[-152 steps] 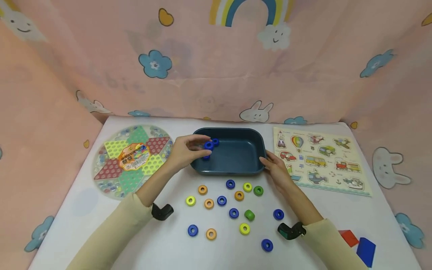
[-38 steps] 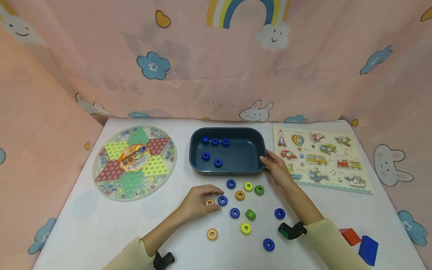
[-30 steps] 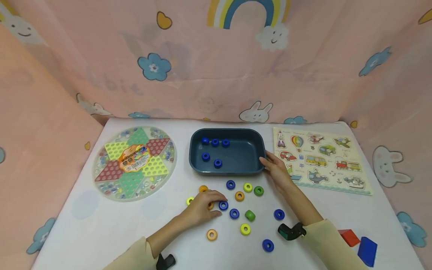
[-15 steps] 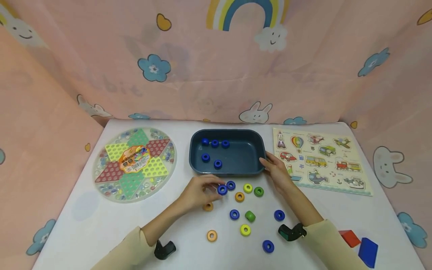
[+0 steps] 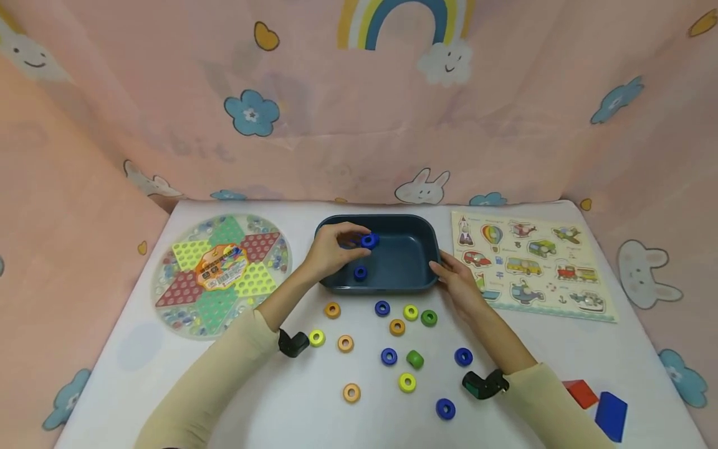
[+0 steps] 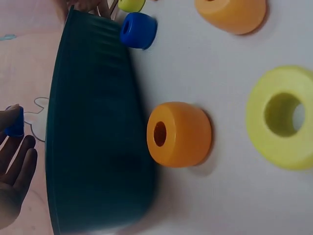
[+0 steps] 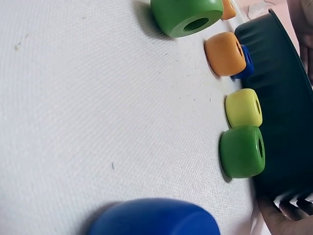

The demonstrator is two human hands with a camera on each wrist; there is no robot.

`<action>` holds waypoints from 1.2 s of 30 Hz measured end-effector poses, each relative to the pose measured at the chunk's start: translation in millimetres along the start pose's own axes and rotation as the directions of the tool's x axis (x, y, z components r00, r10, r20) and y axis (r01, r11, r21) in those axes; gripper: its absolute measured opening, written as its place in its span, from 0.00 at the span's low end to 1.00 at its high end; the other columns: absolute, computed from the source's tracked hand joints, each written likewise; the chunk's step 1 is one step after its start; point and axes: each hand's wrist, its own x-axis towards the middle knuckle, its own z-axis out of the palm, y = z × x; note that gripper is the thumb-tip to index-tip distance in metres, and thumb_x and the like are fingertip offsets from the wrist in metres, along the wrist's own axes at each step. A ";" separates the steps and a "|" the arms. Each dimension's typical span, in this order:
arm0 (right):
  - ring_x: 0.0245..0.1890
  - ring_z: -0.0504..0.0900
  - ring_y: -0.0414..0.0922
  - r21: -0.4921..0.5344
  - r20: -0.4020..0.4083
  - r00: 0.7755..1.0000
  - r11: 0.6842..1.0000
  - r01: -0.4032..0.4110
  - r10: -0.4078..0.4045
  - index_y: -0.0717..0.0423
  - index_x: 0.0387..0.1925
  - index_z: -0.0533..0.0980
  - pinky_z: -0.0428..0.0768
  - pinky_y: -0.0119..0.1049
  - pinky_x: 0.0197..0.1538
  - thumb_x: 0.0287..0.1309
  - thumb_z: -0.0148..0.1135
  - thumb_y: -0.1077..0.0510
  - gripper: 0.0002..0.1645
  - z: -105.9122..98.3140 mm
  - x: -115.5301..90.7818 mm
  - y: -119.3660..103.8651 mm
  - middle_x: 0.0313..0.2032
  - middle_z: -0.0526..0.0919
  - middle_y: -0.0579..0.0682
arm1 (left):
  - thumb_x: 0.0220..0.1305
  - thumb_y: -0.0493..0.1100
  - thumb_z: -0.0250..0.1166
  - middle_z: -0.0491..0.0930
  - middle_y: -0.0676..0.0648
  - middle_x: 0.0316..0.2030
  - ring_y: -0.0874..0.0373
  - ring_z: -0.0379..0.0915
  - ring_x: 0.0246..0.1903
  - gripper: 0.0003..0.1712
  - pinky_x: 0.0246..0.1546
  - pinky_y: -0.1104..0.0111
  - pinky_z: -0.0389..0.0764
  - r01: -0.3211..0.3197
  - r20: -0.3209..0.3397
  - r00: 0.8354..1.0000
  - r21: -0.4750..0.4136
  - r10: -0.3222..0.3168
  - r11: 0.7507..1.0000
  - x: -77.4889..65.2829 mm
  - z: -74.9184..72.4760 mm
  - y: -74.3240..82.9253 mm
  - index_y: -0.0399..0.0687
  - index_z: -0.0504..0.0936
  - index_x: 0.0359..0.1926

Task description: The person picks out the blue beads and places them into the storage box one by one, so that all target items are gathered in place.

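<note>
Over the left half of a dark blue-green tray [image 5: 409, 252], my left hand [image 5: 333, 252] pinches a blue bead [image 5: 368, 241] between thumb and fingers. The left wrist view shows that blue bead [image 6: 17, 123] above the tray's rim. One blue bead [image 5: 360, 272] lies plainly visible on the tray floor; the hand covers most of the others there. My right hand [image 5: 462, 288] grips the tray's right end, its thumb on the rim. In the right wrist view its fingers [image 7: 281, 218] touch the tray wall [image 7: 281, 122].
Orange [image 5: 345, 343], yellow [image 5: 407, 382], green [image 5: 415, 359] and blue beads [image 5: 445, 409] lie scattered before the tray. A round Chinese checkers board [image 5: 221, 299] lies left, a vehicle picture puzzle [image 5: 538, 268] right. Red [image 5: 581, 394] and blue blocks [image 5: 611, 416] sit near the right sleeve.
My left hand put down blue beads in the tray, returned to the table, picked up another blue bead and carried it up over the tray. The right hand stays on the tray's end.
</note>
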 end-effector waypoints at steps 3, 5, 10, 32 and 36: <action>0.64 0.61 0.50 -0.012 -0.001 1.000 1.000 0.006 -0.006 0.62 0.69 0.51 0.62 0.44 0.64 0.67 0.50 0.59 0.34 -0.6 0.2 -1.6 0.67 0.57 0.58 | 0.49 0.31 0.71 0.80 0.40 0.41 0.44 0.75 0.42 0.18 0.45 0.55 0.77 0.006 -0.017 1.000 0.000 -0.006 1.000 1.5 0.1 14.4 0.34 0.81 0.44; 0.64 0.61 0.49 -0.014 0.001 1.000 1.000 0.006 -0.006 0.62 0.69 0.51 0.62 0.44 0.64 0.67 0.50 0.59 0.34 -0.8 0.2 -1.8 0.67 0.57 0.58 | 0.48 0.30 0.70 0.80 0.38 0.42 0.44 0.74 0.42 0.18 0.45 0.56 0.76 -0.005 -0.024 1.000 -0.004 0.005 1.000 0.7 -0.2 20.9 0.33 0.81 0.43; 0.64 0.61 0.49 -0.013 0.005 1.000 1.000 0.008 -0.008 0.61 0.69 0.51 0.62 0.45 0.63 0.67 0.50 0.59 0.33 -1.3 0.5 -1.7 0.67 0.57 0.58 | 0.49 0.29 0.70 0.79 0.38 0.45 0.47 0.74 0.44 0.18 0.47 0.59 0.75 -0.012 -0.024 1.000 -0.032 0.012 0.999 -1.3 -2.7 22.8 0.34 0.81 0.44; 0.63 0.62 0.50 -0.009 -0.007 1.000 1.000 0.012 -0.012 0.63 0.69 0.51 0.64 0.44 0.63 0.67 0.50 0.58 0.34 -2.4 0.9 -2.6 0.66 0.58 0.59 | 0.46 0.32 0.73 0.81 0.45 0.37 0.50 0.75 0.34 0.19 0.36 0.59 0.79 0.014 0.377 0.926 -0.134 0.038 0.991 -87.7 56.1 11.0 0.39 0.82 0.43; 0.63 0.62 0.50 -0.011 -0.010 1.000 1.000 0.001 -0.001 0.62 0.69 0.51 0.64 0.44 0.62 0.67 0.50 0.58 0.34 -1.6 -0.9 -2.1 0.66 0.58 0.60 | 0.46 0.34 0.73 0.82 0.51 0.38 0.57 0.76 0.35 0.19 0.36 0.68 0.79 0.036 0.453 0.891 -0.107 0.016 0.994 -102.3 70.0 -0.6 0.42 0.83 0.43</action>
